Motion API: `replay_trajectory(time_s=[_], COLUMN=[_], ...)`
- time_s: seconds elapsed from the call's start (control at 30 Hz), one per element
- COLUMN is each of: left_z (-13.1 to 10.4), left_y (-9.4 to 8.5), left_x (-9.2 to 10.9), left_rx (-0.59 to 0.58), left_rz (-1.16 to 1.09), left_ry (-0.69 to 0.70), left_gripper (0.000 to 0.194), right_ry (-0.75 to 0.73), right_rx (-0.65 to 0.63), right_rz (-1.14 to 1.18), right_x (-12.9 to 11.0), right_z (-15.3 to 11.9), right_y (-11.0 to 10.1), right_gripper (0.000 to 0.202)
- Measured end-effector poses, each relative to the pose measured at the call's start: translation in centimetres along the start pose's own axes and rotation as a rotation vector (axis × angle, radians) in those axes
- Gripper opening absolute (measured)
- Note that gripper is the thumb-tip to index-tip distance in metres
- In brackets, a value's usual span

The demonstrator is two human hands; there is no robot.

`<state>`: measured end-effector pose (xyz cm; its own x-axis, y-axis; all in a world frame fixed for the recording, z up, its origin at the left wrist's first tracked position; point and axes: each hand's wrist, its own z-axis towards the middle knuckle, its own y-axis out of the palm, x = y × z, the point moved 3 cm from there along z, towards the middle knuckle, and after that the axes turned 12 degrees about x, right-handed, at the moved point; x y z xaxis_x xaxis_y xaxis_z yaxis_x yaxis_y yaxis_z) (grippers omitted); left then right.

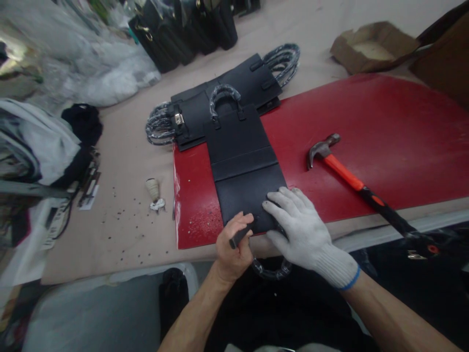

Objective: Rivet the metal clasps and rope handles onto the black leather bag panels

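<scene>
A black bag panel [245, 168] with a crease across its middle lies flat on a red mat [384, 146]. It has a plastic-wrapped handle [224, 93] at the far end, and another wrapped handle [273, 274] hangs past the table edge near me. My bare left hand [234, 249] is closed around a short dark rod-like tool [240, 237], tilted over the panel's near edge; its tip is hidden. In a white knitted glove, my right hand [300, 230] rests with fingers stretched out on the panel's near right corner. To the right, a claw hammer [344, 173] lies on the mat.
Stacked black bag panels [234, 80] with wrapped handles lie behind. Finished-looking black bags [183, 32] stand at the back. An open cardboard box [373, 46] is at the far right. A wound spool [152, 188] and small dark bits lie left; plastic wrap [110, 73] is heaped beyond.
</scene>
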<state>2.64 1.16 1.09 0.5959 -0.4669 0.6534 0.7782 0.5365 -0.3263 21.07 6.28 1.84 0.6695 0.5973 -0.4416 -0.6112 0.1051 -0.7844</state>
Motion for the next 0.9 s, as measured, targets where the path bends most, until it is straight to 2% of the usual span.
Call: replay_trajectory(time_s=[0.13,0.3,0.4,0.53,0.67,0.9], left_z=[-1.4,-2.5,-2.4,-2.0,-1.5,-0.6], left_y=[-0.2,-0.5,-0.7,-1.0,-0.8,-0.5], left_x=[0.2,-0.5,-1.0,-1.1,-0.9,-0.8], left_rx=[0.079,0.220,0.231,0.164,0.099,0.061], left_rz=[-0.009,0.000,-0.061,-0.061,-0.050,0.004], left_ry=[-0.086,-0.403,-0.485,-0.487,-0.420,-0.319], left_gripper=[0.019,0.010,0.011,0.009,0.008,0.007], right_ry=[-0.005,0.003,0.006,0.001,-0.001,0.003], right_rx=[0.002,0.002,0.002,0.002,0.002,0.004], right_rz=[0.007,0.009,0.010,0.006,0.005,0.011], right_x=[0.0,0.1,0.1,0.0,0.0,0.0], right_z=[-0.1,0.0,0.0,0.0,0.0,0.1], right_y=[-0.1,-0.2,-0.2,-0.2,-0.2,-0.2], right_gripper=[0.057,0.056,0.056,0.056,0.056,0.056])
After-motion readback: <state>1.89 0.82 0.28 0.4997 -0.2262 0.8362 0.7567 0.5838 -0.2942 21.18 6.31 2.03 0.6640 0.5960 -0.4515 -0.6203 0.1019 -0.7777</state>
